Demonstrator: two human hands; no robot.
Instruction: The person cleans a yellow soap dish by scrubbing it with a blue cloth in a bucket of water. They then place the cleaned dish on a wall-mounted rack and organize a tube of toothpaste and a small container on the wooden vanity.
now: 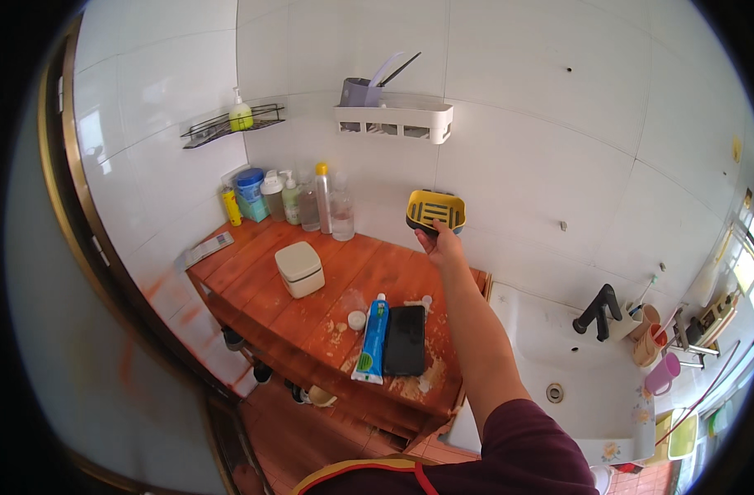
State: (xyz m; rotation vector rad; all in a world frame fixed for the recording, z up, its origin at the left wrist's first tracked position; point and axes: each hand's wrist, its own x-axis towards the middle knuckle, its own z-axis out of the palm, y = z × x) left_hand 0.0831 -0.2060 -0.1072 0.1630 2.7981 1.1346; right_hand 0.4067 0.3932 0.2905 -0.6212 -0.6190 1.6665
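Note:
My right hand (440, 242) is closed on the front edge of a yellow and dark soap dish (437, 208) with slots, which is against or close to the tiled wall. Its thumb lies over the rim. My left hand is out of view. Below the outstretched arm, a blue toothpaste tube (372, 340) lies beside a black smartphone (405, 340) on the red wooden table (352, 266). A small round white cap or lid (356, 320) is left of the tube. Farther left stands a cream lidded box (300, 270).
Several bottles (309, 204) line the table's back edge. A white wall shelf (394, 117) holds a purple cup (359, 93); a black wire shelf (210, 129) holds a pump bottle (240, 114). At right is a white sink (525, 365) with a black faucet (599, 312) and cups (650, 345).

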